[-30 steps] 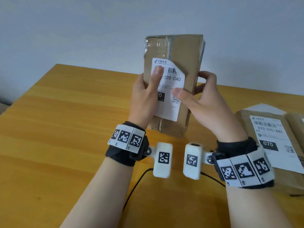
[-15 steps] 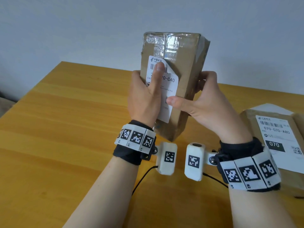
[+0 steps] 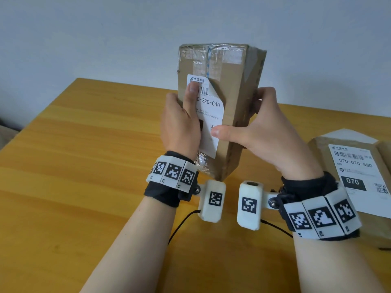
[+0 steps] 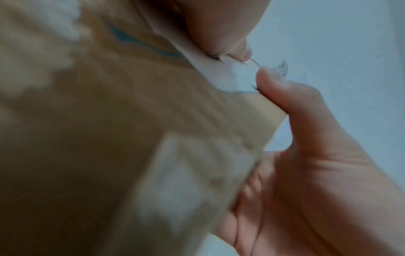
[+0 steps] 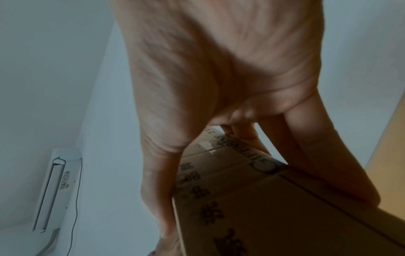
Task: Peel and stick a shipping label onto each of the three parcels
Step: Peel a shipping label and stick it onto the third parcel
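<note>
A tall brown cardboard parcel (image 3: 234,85) is held upright above the wooden table (image 3: 84,166). A white shipping label (image 3: 210,115) reading 220-C40 lies on its front face, its upper right corner curling away. My left hand (image 3: 179,121) grips the parcel's left edge, thumb pressed flat on the label's upper left. My right hand (image 3: 264,132) wraps the right side, thumb tip on the label's lower right edge. In the left wrist view the blurred parcel (image 4: 109,129) fills the frame, with fingers (image 4: 306,138) behind it. The right wrist view shows the parcel (image 5: 274,207) between thumb and fingers.
A second parcel (image 3: 321,157) lies flat at the right, bearing a stuck label (image 3: 357,172) marked 070. Another brown parcel (image 3: 386,151) shows at the far right edge, with white paper (image 3: 347,135) behind. A white unit (image 5: 57,187) stands against the wall.
The parcel has turned so its right side shows more, and it has risen a little. My left thumb has shifted toward the label's left edge; both hands keep their hold.
</note>
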### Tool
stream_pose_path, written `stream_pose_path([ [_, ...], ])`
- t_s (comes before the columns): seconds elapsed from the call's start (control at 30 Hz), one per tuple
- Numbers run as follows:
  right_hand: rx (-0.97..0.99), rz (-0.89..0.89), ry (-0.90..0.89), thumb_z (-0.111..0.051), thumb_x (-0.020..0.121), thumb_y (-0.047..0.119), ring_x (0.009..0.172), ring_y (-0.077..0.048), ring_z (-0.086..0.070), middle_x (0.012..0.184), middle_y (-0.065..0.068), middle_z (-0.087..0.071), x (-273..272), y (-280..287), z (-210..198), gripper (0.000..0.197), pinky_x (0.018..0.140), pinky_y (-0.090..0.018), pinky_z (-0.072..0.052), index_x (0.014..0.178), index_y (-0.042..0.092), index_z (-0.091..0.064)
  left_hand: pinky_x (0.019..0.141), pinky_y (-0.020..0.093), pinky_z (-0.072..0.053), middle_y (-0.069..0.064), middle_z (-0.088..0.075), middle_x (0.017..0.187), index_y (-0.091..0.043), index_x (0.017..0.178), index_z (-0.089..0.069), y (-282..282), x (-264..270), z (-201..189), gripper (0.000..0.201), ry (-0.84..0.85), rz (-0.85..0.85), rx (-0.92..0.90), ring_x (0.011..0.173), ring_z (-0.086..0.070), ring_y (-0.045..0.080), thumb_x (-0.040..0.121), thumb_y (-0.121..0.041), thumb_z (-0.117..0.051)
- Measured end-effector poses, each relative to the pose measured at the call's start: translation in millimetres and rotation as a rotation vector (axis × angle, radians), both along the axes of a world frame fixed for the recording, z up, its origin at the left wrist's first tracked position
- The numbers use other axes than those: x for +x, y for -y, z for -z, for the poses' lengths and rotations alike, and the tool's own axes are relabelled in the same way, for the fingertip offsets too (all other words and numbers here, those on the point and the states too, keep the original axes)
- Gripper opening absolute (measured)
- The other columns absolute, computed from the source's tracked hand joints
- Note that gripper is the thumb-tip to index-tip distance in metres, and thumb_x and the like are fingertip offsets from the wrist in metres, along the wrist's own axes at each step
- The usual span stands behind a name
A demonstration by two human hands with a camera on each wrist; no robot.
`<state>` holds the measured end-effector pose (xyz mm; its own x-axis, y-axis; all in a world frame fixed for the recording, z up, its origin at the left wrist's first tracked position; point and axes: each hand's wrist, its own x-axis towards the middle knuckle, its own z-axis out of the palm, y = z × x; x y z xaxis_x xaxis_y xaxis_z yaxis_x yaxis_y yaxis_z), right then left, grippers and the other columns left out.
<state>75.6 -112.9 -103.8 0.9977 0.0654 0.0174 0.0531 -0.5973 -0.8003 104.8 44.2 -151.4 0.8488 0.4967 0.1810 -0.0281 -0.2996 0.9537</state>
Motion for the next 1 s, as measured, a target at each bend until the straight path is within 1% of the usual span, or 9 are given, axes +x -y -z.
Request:
stream_pose_path([
  [0.4,0.03,-0.034,-0.011,-0.09,0.068,0.057,0.093,0.01,-0.056,0.106,0.029,-0.055,4,10,2,0.085,0.07,-0.018,-0.045,0.128,0.035,-0.034,0.057,0.032,-0.031,-0.008,-0.045,0.065,-0.022,0.073,-0.044,-5,5,5,0.049,0.037,-0.015,0.064,0.059,-0.04,0.009,0.112,-0.052,-0.037],
  [0.47,0.054,-0.04,-0.021,-0.091,0.066,0.057,0.098,0.005,-0.061,0.112,0.025,-0.06,5,12,4,0.087,0.075,-0.024,-0.053,0.13,0.034,-0.036,0.057,0.032,-0.031,-0.008,-0.045,0.065,-0.018,0.076,-0.046,-5,4,5,0.05,0.047,-0.011,0.079,0.059,-0.04,0.011,0.112,-0.052,-0.037],
  [0.57,0.123,-0.029,-0.038,-0.092,0.056,0.062,0.106,-0.008,-0.07,0.119,0.018,-0.067,9,20,7,0.093,0.084,-0.042,-0.062,0.131,0.037,-0.042,0.058,0.031,-0.032,-0.008,-0.049,0.067,-0.017,0.08,-0.052,-4,4,5,0.05,0.093,0.001,0.088,0.061,-0.043,0.01,0.113,-0.049,-0.032],
  [0.63,0.182,-0.023,-0.041,-0.093,0.054,0.06,0.107,-0.011,-0.072,0.119,0.014,-0.07,12,26,8,0.093,0.086,-0.045,-0.063,0.132,0.039,-0.046,0.059,0.027,-0.033,-0.008,-0.052,0.071,-0.021,0.08,-0.052,-3,4,4,0.05,0.113,0.032,0.07,0.064,-0.046,0.008,0.114,-0.048,-0.028],
  [0.77,0.34,-0.03,-0.046,-0.093,0.059,0.045,0.106,-0.013,-0.075,0.116,0.01,-0.075,16,32,9,0.088,0.088,-0.045,-0.063,0.136,0.039,-0.052,0.064,0.022,-0.036,-0.005,-0.048,0.077,-0.016,0.085,-0.048,-5,4,1,0.067,0.134,0.231,0.009,0.068,-0.045,0.006,0.096,-0.078,-0.027],
  [0.87,0.386,-0.05,-0.056,-0.09,0.064,0.04,0.109,-0.015,-0.075,0.121,0.01,-0.075,19,35,12,0.087,0.091,-0.045,-0.062,0.142,0.037,-0.052,0.079,0.029,-0.049,0.001,-0.064,0.103,-0.011,0.106,-0.056,-9,7,-1,0.097,0.065,0.376,-0.075,0.094,-0.064,0.01,0.078,-0.101,-0.029],
  [0.9,0.396,-0.058,-0.058,-0.09,0.068,0.037,0.109,-0.015,-0.075,0.122,0.01,-0.075,19,36,12,0.086,0.091,-0.045,-0.062,0.144,0.035,-0.051,0.085,0.029,-0.052,0.0,-0.067,0.113,-0.012,0.118,-0.057,-9,6,-3,0.097,0.023,0.411,-0.093,0.102,-0.068,0.005,0.08,-0.098,-0.03],
  [0.93,0.411,-0.062,-0.061,-0.09,0.074,0.032,0.108,-0.015,-0.075,0.123,0.01,-0.075,19,36,12,0.082,0.091,-0.045,-0.062,0.145,0.034,-0.051,0.085,0.026,-0.053,-0.002,-0.068,0.114,-0.013,0.125,-0.055,-9,5,-5,0.085,-0.02,0.43,-0.113,0.101,-0.068,-0.004,0.09,-0.088,-0.034],
  [1.0,0.441,-0.058,-0.075,-0.085,0.083,0.025,0.107,-0.013,-0.075,0.124,0.01,-0.075,20,37,11,0.074,0.092,-0.043,-0.063,0.148,0.031,-0.049,0.071,0.016,-0.053,-0.008,-0.068,0.098,-0.01,0.127,-0.05,-6,2,-9,0.051,-0.062,0.422,-0.185,0.079,-0.068,-0.014,0.107,-0.056,-0.044],
])
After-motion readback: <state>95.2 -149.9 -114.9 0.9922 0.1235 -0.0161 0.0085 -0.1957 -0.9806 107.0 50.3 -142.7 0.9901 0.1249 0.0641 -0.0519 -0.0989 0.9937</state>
